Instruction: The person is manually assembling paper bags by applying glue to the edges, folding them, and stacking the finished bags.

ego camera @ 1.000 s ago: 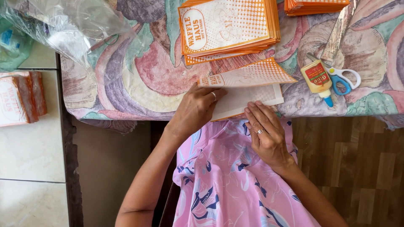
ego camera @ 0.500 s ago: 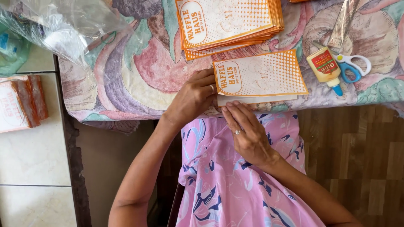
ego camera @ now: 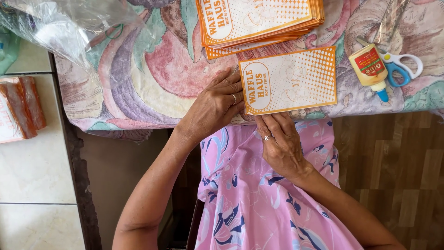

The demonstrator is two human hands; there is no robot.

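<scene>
— Hands first: where do they sit?

— Left hand (ego camera: 213, 107) lies flat on the patterned tablecloth (ego camera: 138, 78), fingers together and extended, tips pressing the left short edge of the orange-and-white paper bag (ego camera: 289, 79). It grips nothing; it only bears on the bag's edge. Right hand (ego camera: 280, 141) comes up from the lap, fingers together, tips at the bag's lower long edge, right where the table ends. Whether those fingertips curl under the paper I cannot tell.

— And the bag itself?

— Flat on the cloth, slightly tilted, its lower edge running along the table's near edge above the pink floral dress (ego camera: 259, 199). Its upper left corner touches or just overlaps the stack of like bags (ego camera: 259, 21), which lies fanned further in on the table.

— Room to the sides?

— To the right, a strip of bare cloth, then a glue bottle (ego camera: 370, 67) lying with its blue tip toward the table edge, touching blue-handled scissors (ego camera: 402, 67). To the left of the left hand, a broad stretch of cloth runs to a crumpled clear plastic bag (ego camera: 69, 23) at the far left corner.

— Beyond the table?

— White floor tiles (ego camera: 32, 176) on the left, wooden floor (ego camera: 393, 157) on the right.
</scene>
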